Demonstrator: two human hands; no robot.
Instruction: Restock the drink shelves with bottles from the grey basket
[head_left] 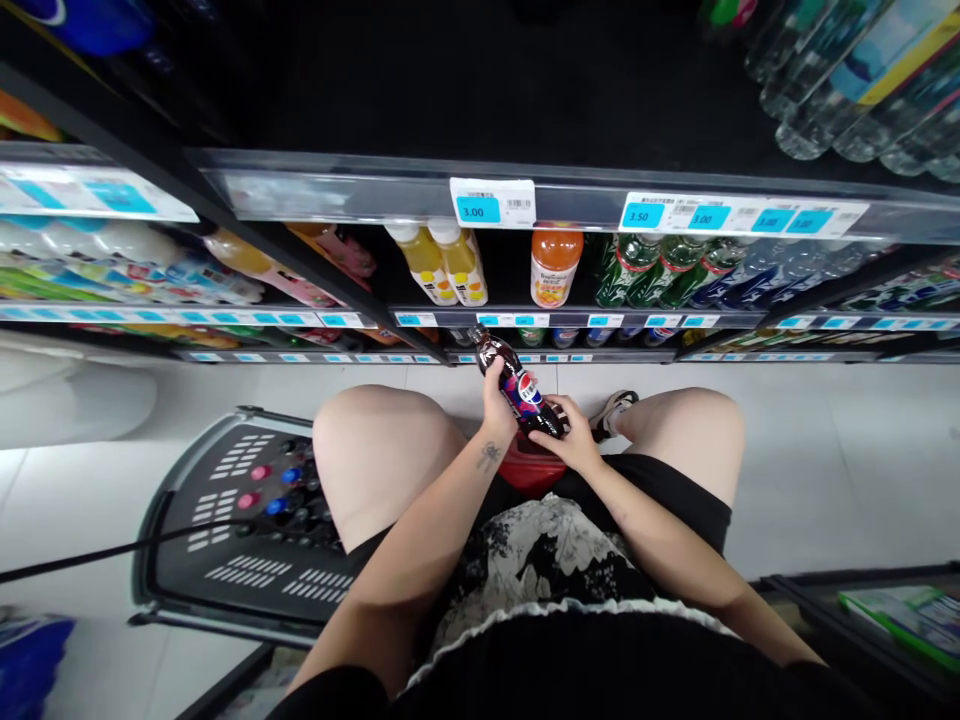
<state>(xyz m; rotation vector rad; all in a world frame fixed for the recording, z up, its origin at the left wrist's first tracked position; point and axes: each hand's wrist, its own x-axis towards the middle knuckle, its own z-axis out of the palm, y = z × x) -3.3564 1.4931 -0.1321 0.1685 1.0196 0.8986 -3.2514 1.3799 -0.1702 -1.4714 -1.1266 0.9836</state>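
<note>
A dark cola bottle (pixel 526 392) with a red, white and blue round logo lies tilted between my two hands, its cap toward the shelves. Around its upper half wraps my left hand (pixel 496 402), thumb along the side. My right hand (pixel 574 432) closes on the bottle's base end. Both hands are above my lap, between my bent knees. Below the bottle is a red surface (pixel 531 468), partly hidden by my forearms.
To the left stands a dark wheeled basket (pixel 240 530) holding several bottles. Ahead, drink shelves (pixel 337 195) carry yellow juice bottles (pixel 446 265), an orange juice bottle (pixel 556 265) and green bottles (pixel 664 270). Water bottles (pixel 862 90) sit upper right. A low rack (pixel 810 590) is at lower right.
</note>
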